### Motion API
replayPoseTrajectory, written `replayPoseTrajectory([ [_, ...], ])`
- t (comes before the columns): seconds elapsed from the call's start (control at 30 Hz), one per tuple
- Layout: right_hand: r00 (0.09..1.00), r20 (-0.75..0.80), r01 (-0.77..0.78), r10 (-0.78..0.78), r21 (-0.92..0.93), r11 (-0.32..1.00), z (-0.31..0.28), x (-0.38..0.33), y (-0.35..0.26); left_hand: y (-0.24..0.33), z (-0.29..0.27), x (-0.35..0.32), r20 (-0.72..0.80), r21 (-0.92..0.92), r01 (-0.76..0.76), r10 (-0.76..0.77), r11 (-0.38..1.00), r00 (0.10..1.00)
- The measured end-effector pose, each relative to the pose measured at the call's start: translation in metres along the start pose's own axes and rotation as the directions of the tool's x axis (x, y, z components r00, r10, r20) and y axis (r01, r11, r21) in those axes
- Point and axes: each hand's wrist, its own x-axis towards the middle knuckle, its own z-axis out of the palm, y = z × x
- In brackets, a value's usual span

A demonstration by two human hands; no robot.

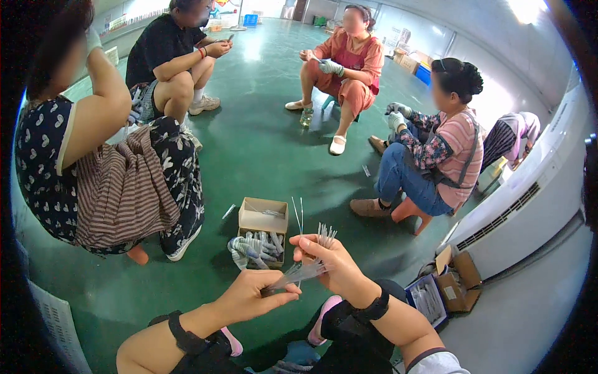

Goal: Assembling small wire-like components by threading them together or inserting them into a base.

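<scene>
While the left hand (254, 294) grips the lower end of a clear bundle (303, 273) and the right hand (331, 260) its upper part, near the open box (264, 218), two thin sticks (302, 214) project separately; light, even pressure should keep the bundle aligned.

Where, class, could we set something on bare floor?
Free: floor between the open cardboard box and clear bottle, and between the orange stool and blue crate. Crowded: the box's near side, packed with clear bundles, gloves at its left edge.
</scene>
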Motion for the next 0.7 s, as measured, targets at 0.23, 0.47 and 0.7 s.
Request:
replayPoseTrajectory([
  [0.23, 0.995, 0.062, 0.093, -0.075, -0.391, 0.916, 0.010, -0.010, -0.007, 0.002, -0.016, 0.005, -0.227, -0.536, 0.123, -0.283, 0.835, 0.932],
  [0.47, 0.979, 0.199, 0.137, -0.037, -0.521, 0.843, 0.012, -0.012, -0.003, 0.005, -0.020, 0.006, -0.416, -0.632, -0.023, -0.314, 0.774, 0.853],
  [0.7, 0.971, 0.239, 0.149, -0.011, -0.566, 0.811, 0.012, -0.012, -0.004, 0.003, -0.018, 0.007, -0.473, -0.549, -0.007, -0.303, 0.836, 0.828],
])
